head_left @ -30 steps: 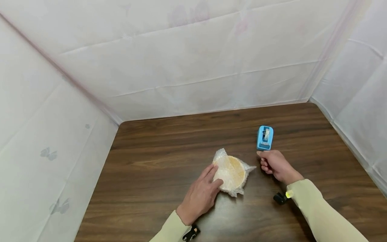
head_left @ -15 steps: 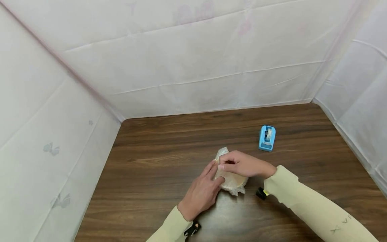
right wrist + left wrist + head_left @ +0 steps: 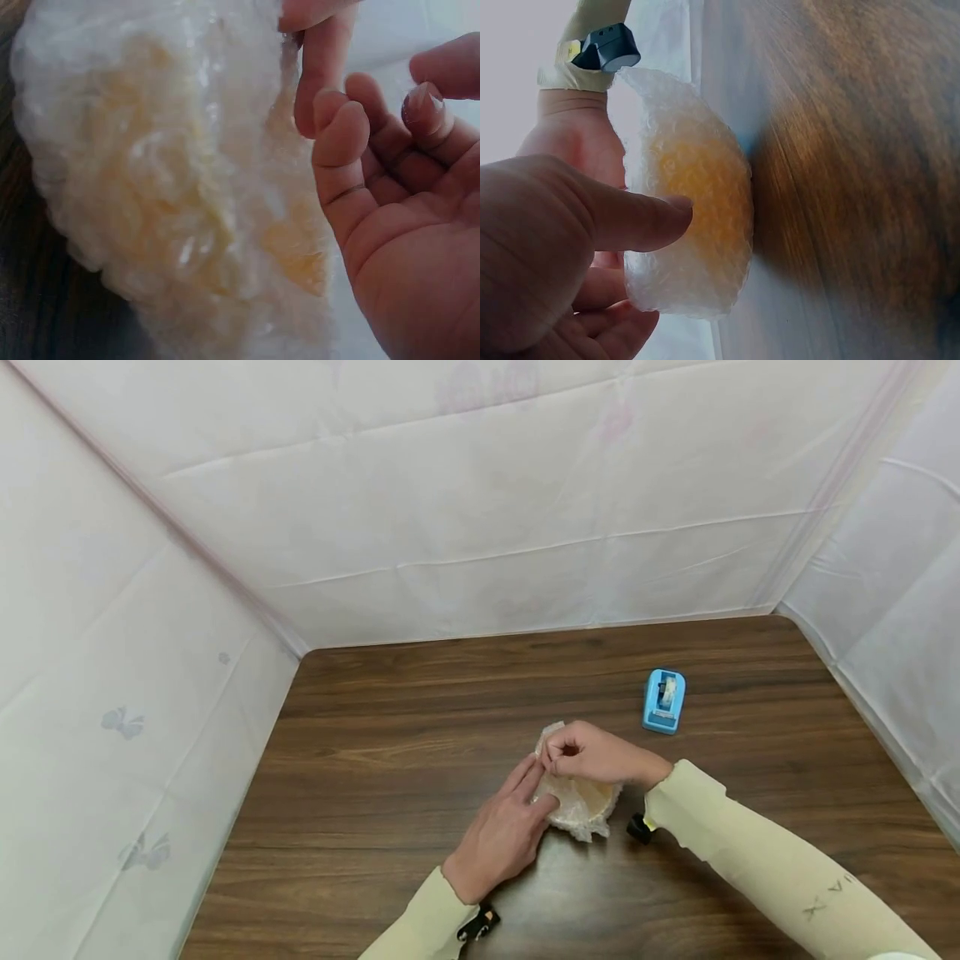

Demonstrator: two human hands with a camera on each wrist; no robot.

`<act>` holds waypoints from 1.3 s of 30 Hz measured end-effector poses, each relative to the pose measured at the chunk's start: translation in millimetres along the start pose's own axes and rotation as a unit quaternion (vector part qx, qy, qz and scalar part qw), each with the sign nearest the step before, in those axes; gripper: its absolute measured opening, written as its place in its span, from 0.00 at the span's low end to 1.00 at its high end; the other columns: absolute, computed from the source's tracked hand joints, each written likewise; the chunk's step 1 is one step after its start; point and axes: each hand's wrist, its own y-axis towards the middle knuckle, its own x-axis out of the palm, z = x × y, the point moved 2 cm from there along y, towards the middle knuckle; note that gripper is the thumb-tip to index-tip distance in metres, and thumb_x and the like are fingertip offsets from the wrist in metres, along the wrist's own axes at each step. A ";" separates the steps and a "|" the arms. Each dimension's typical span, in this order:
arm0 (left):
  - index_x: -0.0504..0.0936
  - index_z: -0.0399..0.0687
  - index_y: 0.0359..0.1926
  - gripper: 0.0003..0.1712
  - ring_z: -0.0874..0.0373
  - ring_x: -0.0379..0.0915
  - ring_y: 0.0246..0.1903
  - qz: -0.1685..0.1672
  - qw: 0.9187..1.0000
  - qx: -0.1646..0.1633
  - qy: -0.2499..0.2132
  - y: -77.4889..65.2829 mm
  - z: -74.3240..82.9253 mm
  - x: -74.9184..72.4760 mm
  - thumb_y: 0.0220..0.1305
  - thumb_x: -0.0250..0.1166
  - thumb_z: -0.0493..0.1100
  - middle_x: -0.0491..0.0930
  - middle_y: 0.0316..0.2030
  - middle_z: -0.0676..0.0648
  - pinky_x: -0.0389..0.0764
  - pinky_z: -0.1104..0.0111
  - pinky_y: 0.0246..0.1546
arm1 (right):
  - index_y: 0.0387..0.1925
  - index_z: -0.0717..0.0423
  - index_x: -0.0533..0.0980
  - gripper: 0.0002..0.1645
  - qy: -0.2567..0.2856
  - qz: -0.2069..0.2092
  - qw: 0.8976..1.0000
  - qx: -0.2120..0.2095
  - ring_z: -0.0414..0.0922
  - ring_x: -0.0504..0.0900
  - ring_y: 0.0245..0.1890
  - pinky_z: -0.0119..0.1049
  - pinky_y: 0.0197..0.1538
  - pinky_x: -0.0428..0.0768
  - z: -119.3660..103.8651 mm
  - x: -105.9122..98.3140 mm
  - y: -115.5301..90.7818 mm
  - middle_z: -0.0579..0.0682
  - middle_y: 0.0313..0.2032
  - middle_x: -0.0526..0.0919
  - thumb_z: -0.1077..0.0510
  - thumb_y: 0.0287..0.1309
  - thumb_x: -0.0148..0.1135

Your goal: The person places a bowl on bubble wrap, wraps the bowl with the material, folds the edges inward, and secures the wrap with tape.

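A round yellow thing in bubble wrap (image 3: 576,812) lies on the table below both hands; through the wrap its kind cannot be told. My left hand (image 3: 495,843) holds it from the left, fingers over the top. In the left wrist view the thumb (image 3: 649,219) presses its bubble-wrapped side. Above the bundle's far left part, my right hand (image 3: 600,756) has thumb and forefinger together. A small clear, shiny bit like tape (image 3: 424,109) shows at a right fingertip in the right wrist view. The right hand covers much of the bundle's top.
A blue tape dispenser (image 3: 663,702) with a roll in it stands on the dark wooden table (image 3: 390,735), behind and to the right of the bundle. White cloth walls (image 3: 450,527) close in the back and both sides.
The right hand has moved left from just in front of the tape dispenser to above the bubble-wrapped bundle, then stayed there with a slight shift. The left hand has kept its place on the bundle.
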 end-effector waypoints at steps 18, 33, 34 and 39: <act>0.84 0.53 0.42 0.08 0.35 0.68 0.73 0.012 0.997 -0.032 -0.064 -1.1 -3.7 0.7 0.66 0.70 0.36 0.59 0.76 0.25 0.79 0.54 0.65 | 0.19 0.50 0.65 0.18 -0.019 -0.001 0.992 0.124 0.36 0.67 0.15 0.29 0.24 0.66 7.3 -1.5 4.3 0.41 0.13 0.68 0.66 0.64 0.53; 0.81 0.50 0.38 0.06 0.44 0.72 0.71 0.018 0.999 -0.010 -0.043 -0.2 -3.8 -0.1 0.66 0.68 0.34 0.73 0.72 0.37 0.74 0.60 0.71 | 0.17 0.48 0.64 0.23 -0.069 0.015 0.983 0.171 0.38 0.68 0.11 0.29 0.21 0.66 0.8 -1.7 5.9 0.42 0.11 0.67 0.62 0.69 0.57; 0.81 0.51 0.37 0.06 0.43 0.72 0.71 0.019 0.999 -0.009 -0.039 -0.2 -3.7 -0.2 0.66 0.68 0.34 0.74 0.71 0.37 0.74 0.61 0.70 | 0.17 0.48 0.64 0.23 -0.072 0.017 0.982 0.175 0.38 0.68 0.11 0.29 0.21 0.66 0.1 -1.9 5.7 0.42 0.11 0.68 0.62 0.70 0.57; 0.81 0.51 0.38 0.06 0.43 0.73 0.71 0.017 1.000 -0.008 -0.024 0.1 -3.5 -0.5 0.66 0.67 0.35 0.77 0.68 0.36 0.74 0.61 0.71 | 0.17 0.49 0.66 0.22 -0.083 0.022 0.979 0.185 0.38 0.68 0.11 0.30 0.21 0.66 -2.1 -3.1 4.6 0.42 0.09 0.69 0.62 0.68 0.56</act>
